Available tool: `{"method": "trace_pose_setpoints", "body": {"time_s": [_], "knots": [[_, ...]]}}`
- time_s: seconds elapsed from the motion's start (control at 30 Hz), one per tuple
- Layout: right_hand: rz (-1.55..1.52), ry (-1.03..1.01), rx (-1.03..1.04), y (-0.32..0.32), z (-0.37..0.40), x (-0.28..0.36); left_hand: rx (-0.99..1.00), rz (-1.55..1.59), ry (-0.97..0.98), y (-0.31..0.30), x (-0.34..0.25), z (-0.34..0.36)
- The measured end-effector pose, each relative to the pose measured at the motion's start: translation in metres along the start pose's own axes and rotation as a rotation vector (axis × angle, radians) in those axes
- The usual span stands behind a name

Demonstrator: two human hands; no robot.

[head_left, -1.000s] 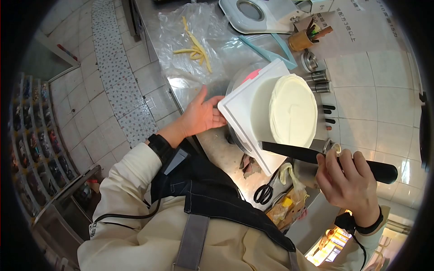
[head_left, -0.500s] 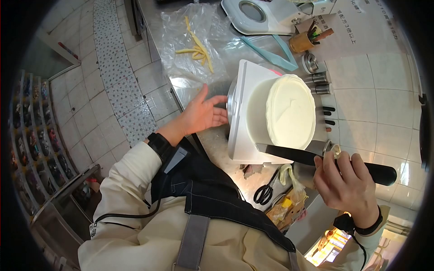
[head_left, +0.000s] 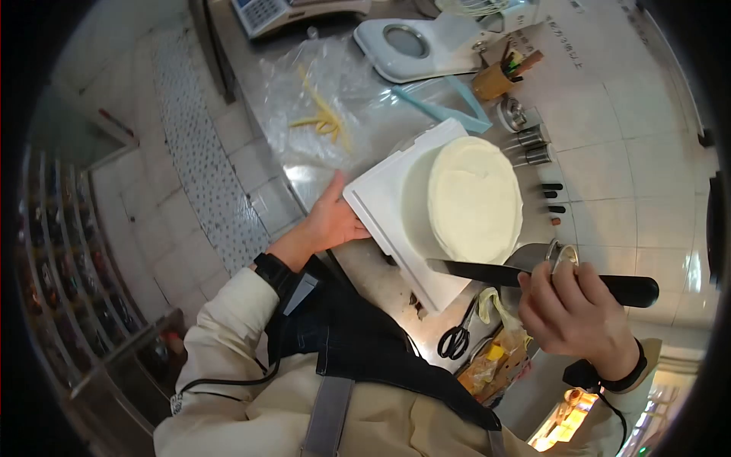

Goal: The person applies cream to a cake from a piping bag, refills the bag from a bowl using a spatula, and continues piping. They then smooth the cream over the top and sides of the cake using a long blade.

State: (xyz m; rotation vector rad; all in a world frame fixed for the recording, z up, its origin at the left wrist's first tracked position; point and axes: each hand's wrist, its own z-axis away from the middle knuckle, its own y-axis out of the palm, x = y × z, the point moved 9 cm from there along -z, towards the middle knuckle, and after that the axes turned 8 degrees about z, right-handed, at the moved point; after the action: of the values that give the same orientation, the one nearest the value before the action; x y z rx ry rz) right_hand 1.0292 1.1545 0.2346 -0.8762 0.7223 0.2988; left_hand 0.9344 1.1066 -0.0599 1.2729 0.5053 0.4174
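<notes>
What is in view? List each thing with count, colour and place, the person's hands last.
cake: 1, cream-white, on the board, centre
board: 1, white, square, under the cake
spatula: 1, black handle, blade against the cake's side
yellow strips: several, yellow, on clear plastic, upper left
scissors: 1, black, just below the board
device: 1, white, top of view
left hand: 1, touching the board's edge
right hand: 1, gripping the spatula handle

Black scissors (head_left: 457,339) on steel counter (head_left: 378,280), clear plastic sheet (head_left: 343,72) — yellow strips (head_left: 324,118) on it, pen cup (head_left: 493,82) by tiled wall (head_left: 632,152)
</notes>
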Motion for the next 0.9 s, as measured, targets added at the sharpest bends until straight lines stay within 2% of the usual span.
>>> {"method": "trace_pose_setpoints", "body": {"time_s": [0.03, 0.1, 0.17, 0.2, 0.27, 0.3, 0.33, 0.4, 0.43, 0.47, 0.53, 0.57, 0.6, 0.67, 0.7, 0.73, 0.8, 0.83, 0.9], "knots": [[0.018, -0.018, 0.002, 0.001, 0.003, 0.001, 0.016, -0.032, -0.013, 0.002, -0.006, -0.002], [0.014, 0.013, 0.022, 0.005, 0.012, 0.0, 0.165, 0.174, 0.069, 0.011, -0.025, -0.005], [0.025, 0.038, -0.012, 0.008, 0.022, 0.003, 0.181, 0.165, 0.079, 0.013, -0.029, -0.009], [0.032, 0.09, 0.007, 0.013, 0.032, 0.004, 0.175, 0.196, 0.119, 0.012, -0.032, -0.008], [-0.143, 0.225, -0.027, 0.016, 0.057, 0.005, 0.149, 0.161, 0.108, 0.011, -0.027, -0.006], [-0.275, 0.356, -0.038, 0.017, 0.074, 0.002, 0.072, 0.128, 0.11, 0.02, -0.025, 0.0], [-0.272, 0.42, -0.019, 0.018, 0.092, 0.006, 0.048, 0.064, 0.131, 0.018, -0.023, 0.003], [-0.703, 0.829, 0.004, 0.033, 0.149, 0.005, 0.004, 0.049, 0.104, 0.013, -0.018, 0.01], [-0.802, 1.018, -0.12, 0.038, 0.183, 0.018, -0.001, 0.086, 0.086, 0.017, -0.013, 0.014], [-0.783, 1.113, -0.089, 0.047, 0.199, 0.045, -0.002, 0.122, 0.089, 0.013, -0.012, 0.014], [-0.991, 1.871, -0.472, 0.074, 0.274, 0.113, 0.108, -0.08, 0.007, 0.021, -0.004, 0.015], [-1.08, 2.171, -0.621, 0.092, 0.292, 0.163, -0.102, 0.201, 0.019, 0.01, -0.002, 0.016], [-1.162, 2.446, -0.803, 0.109, 0.301, 0.216, -0.089, 0.172, -0.037, 0.008, 0.003, 0.015], [-0.887, 2.694, -0.893, 0.12, 0.305, 0.278, -0.053, 0.203, -0.068, 0.002, -0.001, 0.015], [-0.707, 2.814, -0.722, 0.115, 0.305, 0.287, -0.047, 0.179, -0.091, 0.003, 0.001, 0.014], [-0.693, 2.838, -0.734, 0.113, 0.304, 0.292, -0.058, 0.121, -0.114, 0.0, 0.006, 0.015], [-0.203, 2.718, 0.023, 0.092, 0.304, 0.267, -0.069, 0.051, -0.149, -0.003, 0.011, 0.014], [-0.204, 2.744, -0.007, 0.098, 0.305, 0.264, -0.084, 0.044, -0.156, -0.004, 0.015, 0.014], [-0.157, 2.672, 0.118, 0.108, 0.305, 0.255, -0.11, 0.033, -0.17, -0.008, 0.023, 0.017]]}}
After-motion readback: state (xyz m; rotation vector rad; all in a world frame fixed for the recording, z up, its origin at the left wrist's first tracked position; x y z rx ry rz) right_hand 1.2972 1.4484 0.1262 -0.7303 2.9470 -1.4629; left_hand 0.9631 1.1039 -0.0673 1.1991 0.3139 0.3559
